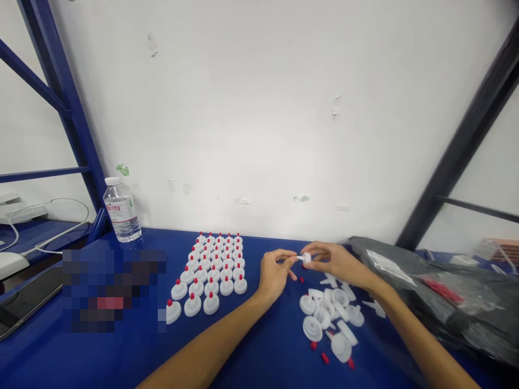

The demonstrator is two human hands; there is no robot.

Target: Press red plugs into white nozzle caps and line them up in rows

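Over the blue tabletop, my right hand (327, 260) grips a white nozzle cap (307, 257) by its base, with the thin spout pointing left. The thumb and forefinger of my left hand (276, 270) are pinched at the spout's tip; whether a small red tip cap is between them is hidden. Below my right hand lies a loose pile of white nozzle caps (324, 310), turned every way. Small red tip caps (325, 357) are scattered around the pile. To the left of my left hand, many white caps with red tips (213, 274) stand upright in rows.
A water bottle (122, 210) stands at the back left. A black phone-like slab (30, 297) lies at the left edge beside a blurred-out patch. Dark plastic bags (405, 281) cover the right side. Blue frame posts (67, 108) rise against the white wall (259, 108).
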